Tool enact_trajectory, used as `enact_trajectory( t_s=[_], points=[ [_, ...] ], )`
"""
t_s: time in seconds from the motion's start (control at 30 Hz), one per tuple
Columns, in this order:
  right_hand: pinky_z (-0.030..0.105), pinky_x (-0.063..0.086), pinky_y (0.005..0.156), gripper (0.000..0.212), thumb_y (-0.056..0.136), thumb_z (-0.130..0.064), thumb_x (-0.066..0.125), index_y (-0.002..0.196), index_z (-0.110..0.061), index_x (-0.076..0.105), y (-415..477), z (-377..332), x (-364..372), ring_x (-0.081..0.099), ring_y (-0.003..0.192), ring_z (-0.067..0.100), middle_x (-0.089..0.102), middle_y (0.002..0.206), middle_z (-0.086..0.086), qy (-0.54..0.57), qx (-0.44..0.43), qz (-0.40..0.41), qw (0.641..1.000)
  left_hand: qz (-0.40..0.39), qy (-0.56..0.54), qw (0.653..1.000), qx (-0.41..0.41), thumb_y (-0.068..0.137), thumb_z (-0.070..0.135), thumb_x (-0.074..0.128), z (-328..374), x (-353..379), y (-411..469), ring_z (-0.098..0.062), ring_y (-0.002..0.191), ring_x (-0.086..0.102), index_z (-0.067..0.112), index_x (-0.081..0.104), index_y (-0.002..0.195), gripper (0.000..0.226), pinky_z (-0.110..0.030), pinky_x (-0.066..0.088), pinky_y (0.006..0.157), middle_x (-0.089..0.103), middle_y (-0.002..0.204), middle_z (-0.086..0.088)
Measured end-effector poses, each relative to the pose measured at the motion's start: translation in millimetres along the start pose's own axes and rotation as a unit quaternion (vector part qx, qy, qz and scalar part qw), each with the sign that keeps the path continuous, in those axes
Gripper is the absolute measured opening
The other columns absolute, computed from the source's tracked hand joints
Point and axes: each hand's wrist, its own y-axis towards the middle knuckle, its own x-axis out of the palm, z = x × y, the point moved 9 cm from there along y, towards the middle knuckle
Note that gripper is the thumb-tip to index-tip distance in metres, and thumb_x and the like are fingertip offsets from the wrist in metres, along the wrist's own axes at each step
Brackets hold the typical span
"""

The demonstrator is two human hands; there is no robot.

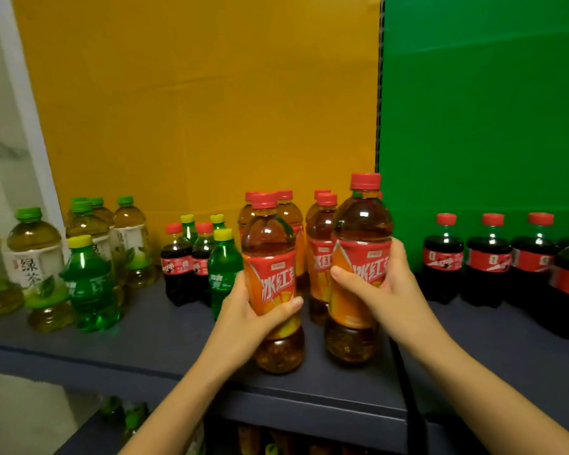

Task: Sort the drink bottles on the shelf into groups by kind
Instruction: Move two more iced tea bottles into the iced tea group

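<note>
My left hand (243, 310) grips a red-capped iced black tea bottle (270, 251) at its orange-red label, near the front of the grey shelf (165, 343). My right hand (375, 284) grips a second iced tea bottle (362, 231) just to the right of it. Both bottles stand upright at the shelf surface. Several more iced tea bottles (321, 244) stand behind them, against the yellow back panel.
Green tea bottles (33, 257) fill the left end, with green soda bottles (91, 284) among them. Two small colas (178, 267) and small green sodas (222, 270) stand left of centre. A row of colas (488, 257) lines the right. A lower shelf holds more bottles.
</note>
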Motion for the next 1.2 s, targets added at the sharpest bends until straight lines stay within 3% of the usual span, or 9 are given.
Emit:
enact_trajectory(
  t_s=[0.13, 0.27, 0.33, 0.5, 0.67, 0.83, 0.93, 1.03, 1.2],
  points=[
    [0.041, 0.046, 0.100, 0.070, 0.071, -0.028, 0.076, 0.128, -0.025, 0.036, 9, 14, 38, 0.057, 0.112, 0.010, 0.057, 0.121, -0.006, -0.020, 0.008, 0.028, 0.999, -0.031, 0.011, 0.999, -0.012, 0.057, 0.047, 0.075, -25, -21, 14, 0.003, 0.099, 0.061, 0.035, 0.045, 0.117, 0.068, -0.023, 0.050, 0.085, 0.062, 0.112, 0.013],
    [0.037, 0.047, 0.098, 0.073, 0.072, -0.024, 0.075, 0.131, -0.020, 0.034, 12, 23, 55, 0.056, 0.110, 0.009, 0.056, 0.120, -0.006, -0.043, 0.018, 0.061, 0.997, -0.062, 0.006, 0.998, 0.001, 0.061, 0.043, 0.076, -35, -20, 28, -0.001, 0.104, 0.059, 0.029, 0.044, 0.120, 0.069, -0.026, 0.050, 0.089, 0.061, 0.114, 0.011],
    [0.032, 0.048, 0.095, 0.071, 0.072, -0.023, 0.075, 0.130, -0.020, 0.034, 11, 27, 60, 0.056, 0.108, 0.005, 0.056, 0.118, -0.009, -0.054, 0.023, 0.067, 0.996, -0.070, 0.006, 0.998, 0.009, 0.066, 0.037, 0.077, -37, -18, 35, 0.000, 0.103, 0.059, 0.028, 0.043, 0.118, 0.063, -0.022, 0.050, 0.086, 0.060, 0.113, 0.011],
    [0.003, 0.045, 0.079, 0.063, 0.075, -0.022, 0.073, 0.126, -0.022, 0.035, 8, 29, 73, 0.054, 0.097, -0.017, 0.055, 0.112, -0.015, -0.091, 0.009, 0.079, 0.993, -0.057, 0.006, 0.998, 0.009, 0.068, 0.034, 0.077, -46, -21, 50, -0.005, 0.102, 0.057, 0.025, 0.040, 0.118, 0.062, -0.024, 0.048, 0.086, 0.056, 0.108, 0.012],
    [0.023, 0.043, 0.099, 0.072, 0.078, -0.039, 0.066, 0.136, -0.026, 0.025, 2, 30, 85, 0.050, 0.118, 0.000, 0.050, 0.129, -0.011, -0.138, 0.001, 0.048, 0.989, -0.045, 0.007, 0.999, 0.016, 0.069, 0.031, 0.076, -51, -32, 56, -0.008, 0.102, 0.055, 0.019, 0.039, 0.122, 0.066, -0.023, 0.045, 0.086, 0.052, 0.101, 0.018],
    [0.019, 0.036, 0.101, 0.077, 0.079, -0.044, 0.064, 0.141, -0.033, 0.020, -16, 44, 97, 0.040, 0.120, -0.005, 0.040, 0.130, -0.017, -0.253, 0.006, 0.006, 0.967, -0.055, 0.026, 0.998, 0.027, 0.069, 0.034, 0.075, -56, -40, 58, -0.008, 0.105, 0.057, 0.027, 0.039, 0.117, 0.061, -0.019, 0.045, 0.083, 0.056, 0.109, 0.012],
    [0.020, 0.037, 0.099, 0.076, 0.079, -0.044, 0.063, 0.140, -0.026, 0.021, -14, 50, 100, 0.042, 0.122, 0.000, 0.042, 0.131, -0.017, -0.256, 0.025, 0.019, 0.966, -0.040, 0.036, 0.998, 0.038, 0.068, 0.032, 0.076, -55, -46, 59, -0.009, 0.108, 0.054, 0.020, 0.035, 0.129, 0.074, -0.024, 0.044, 0.089, 0.053, 0.118, 0.007],
    [0.023, 0.041, 0.094, 0.075, 0.080, -0.038, 0.065, 0.136, -0.022, 0.019, -7, 57, 103, 0.049, 0.119, 0.010, 0.048, 0.124, -0.010, -0.247, 0.062, 0.029, 0.967, -0.022, 0.052, 0.998, 0.039, 0.070, 0.031, 0.075, -56, -51, 58, -0.013, 0.111, 0.052, 0.013, 0.025, 0.133, 0.083, -0.025, 0.043, 0.089, 0.051, 0.123, 0.002],
    [0.026, 0.040, 0.096, 0.072, 0.082, -0.035, 0.064, 0.136, -0.015, 0.022, 3, 63, 108, 0.048, 0.123, 0.016, 0.049, 0.135, 0.002, -0.268, 0.070, 0.054, 0.959, -0.021, 0.095, 0.993, 0.069, 0.072, 0.033, 0.073, -62, -55, 50, -0.014, 0.121, 0.050, 0.019, 0.029, 0.137, 0.079, -0.033, 0.044, 0.099, 0.050, 0.132, -0.001]
  ],
)
